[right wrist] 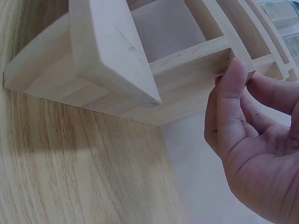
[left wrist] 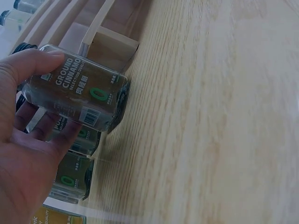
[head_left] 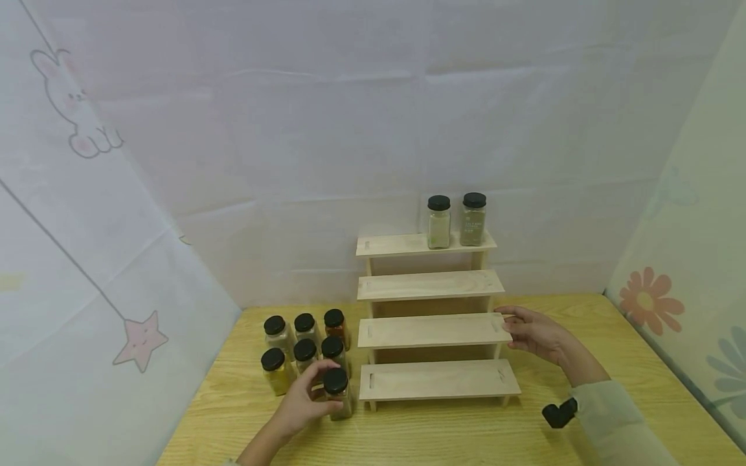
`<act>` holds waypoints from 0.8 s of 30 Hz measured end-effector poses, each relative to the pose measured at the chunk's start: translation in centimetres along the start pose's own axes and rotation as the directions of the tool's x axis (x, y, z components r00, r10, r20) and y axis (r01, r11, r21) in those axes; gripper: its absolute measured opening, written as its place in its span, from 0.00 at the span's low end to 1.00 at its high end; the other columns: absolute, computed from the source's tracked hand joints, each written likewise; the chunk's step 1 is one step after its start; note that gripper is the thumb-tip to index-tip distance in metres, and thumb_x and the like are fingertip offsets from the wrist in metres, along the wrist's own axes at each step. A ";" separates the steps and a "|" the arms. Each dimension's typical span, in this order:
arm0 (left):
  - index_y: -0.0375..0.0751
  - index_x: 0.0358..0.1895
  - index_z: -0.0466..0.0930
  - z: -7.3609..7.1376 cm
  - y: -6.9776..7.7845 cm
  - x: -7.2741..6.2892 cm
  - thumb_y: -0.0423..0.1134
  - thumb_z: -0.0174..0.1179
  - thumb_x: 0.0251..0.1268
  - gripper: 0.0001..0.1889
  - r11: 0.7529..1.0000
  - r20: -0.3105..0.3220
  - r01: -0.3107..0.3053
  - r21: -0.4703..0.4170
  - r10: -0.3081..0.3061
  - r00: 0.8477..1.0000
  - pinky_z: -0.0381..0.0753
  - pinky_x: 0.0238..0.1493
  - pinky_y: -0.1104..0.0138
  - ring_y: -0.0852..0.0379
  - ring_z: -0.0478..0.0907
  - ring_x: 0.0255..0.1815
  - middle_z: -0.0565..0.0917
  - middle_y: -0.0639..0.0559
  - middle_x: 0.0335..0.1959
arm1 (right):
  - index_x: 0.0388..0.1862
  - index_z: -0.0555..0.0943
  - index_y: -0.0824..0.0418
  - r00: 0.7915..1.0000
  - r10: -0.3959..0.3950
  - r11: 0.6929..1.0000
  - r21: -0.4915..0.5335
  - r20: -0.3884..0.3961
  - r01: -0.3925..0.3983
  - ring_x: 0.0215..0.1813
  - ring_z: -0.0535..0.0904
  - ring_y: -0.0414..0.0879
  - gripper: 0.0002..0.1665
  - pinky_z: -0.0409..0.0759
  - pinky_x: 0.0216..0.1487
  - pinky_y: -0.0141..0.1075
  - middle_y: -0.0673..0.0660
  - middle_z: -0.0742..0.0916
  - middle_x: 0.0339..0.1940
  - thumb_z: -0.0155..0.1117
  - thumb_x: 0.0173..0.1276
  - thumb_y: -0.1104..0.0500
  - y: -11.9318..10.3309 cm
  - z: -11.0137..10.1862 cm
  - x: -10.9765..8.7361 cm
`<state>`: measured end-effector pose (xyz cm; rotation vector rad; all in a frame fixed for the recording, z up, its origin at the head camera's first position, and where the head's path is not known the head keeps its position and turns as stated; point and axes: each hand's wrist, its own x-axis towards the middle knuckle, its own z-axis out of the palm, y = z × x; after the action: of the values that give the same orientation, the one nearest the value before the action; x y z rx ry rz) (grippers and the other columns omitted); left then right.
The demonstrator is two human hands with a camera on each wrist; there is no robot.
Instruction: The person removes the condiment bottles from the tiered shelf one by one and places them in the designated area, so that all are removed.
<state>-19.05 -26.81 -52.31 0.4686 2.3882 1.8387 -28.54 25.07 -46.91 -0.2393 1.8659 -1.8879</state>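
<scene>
My left hand (head_left: pixel 304 400) grips a square glass spice jar with a black lid, labelled ground cinnamon (left wrist: pixel 77 88), thumb on one side and fingers on the other. The jar is upright at the left front corner of a four-step wooden rack (head_left: pixel 434 331). At the rack's right side, my right hand (head_left: pixel 539 336) pinches the end of the second step from the bottom (right wrist: pixel 236 51) between thumb and fingers. Two black-lidded jars, one pale (head_left: pixel 439 228) and one greyish green (head_left: pixel 473 225), stand on the right part of the top step.
Several more black-lidded jars stand close together left of the rack, among them a yellow one (head_left: pixel 278 377) and a red one (head_left: pixel 336 331). The wooden table (head_left: pixel 454 433) meets cloth-covered walls (head_left: pixel 315 142) behind and at both sides. A black fitting (head_left: pixel 559 413) sits by the right sleeve.
</scene>
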 end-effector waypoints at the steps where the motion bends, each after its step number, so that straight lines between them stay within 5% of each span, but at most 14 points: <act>1: 0.39 0.65 0.70 0.0 0.0 0.0 0.29 0.76 0.53 0.35 1.000 -0.002 -0.002 -0.001 0.002 1.000 0.78 0.55 0.65 0.62 0.77 0.55 0.79 0.44 0.56 | 0.81 0.50 0.67 1.000 -0.002 1.000 0.000 0.002 0.002 0.32 0.69 0.38 0.41 0.84 0.50 0.37 0.52 0.69 0.38 0.58 0.79 0.59 0.0 0.0 0.0; 19: 0.38 0.66 0.67 -0.3 0.0 -0.2 0.30 0.75 0.56 0.35 1.000 0.033 -0.004 -0.015 0.004 0.999 0.78 0.55 0.65 0.61 0.76 0.55 0.76 0.41 0.59 | 0.81 0.54 0.64 1.000 -0.001 1.000 0.006 0.001 0.001 0.32 0.69 0.36 0.39 0.84 0.52 0.38 0.51 0.69 0.38 0.58 0.79 0.58 0.2 -0.2 -0.1; 24: 0.39 0.67 0.67 -0.7 0.5 -0.1 0.32 0.74 0.57 0.35 0.998 0.067 -0.054 0.034 0.052 0.996 0.77 0.59 0.68 0.60 0.78 0.57 0.75 0.39 0.61 | 0.81 0.53 0.64 1.000 -0.002 1.000 -0.002 -0.001 0.002 0.32 0.68 0.37 0.40 0.84 0.52 0.39 0.51 0.68 0.38 0.59 0.79 0.58 0.1 -0.2 -0.1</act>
<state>-19.04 -27.37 -51.67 0.5916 2.3914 1.7748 -28.53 25.27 -47.05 -0.2404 1.8689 -1.8877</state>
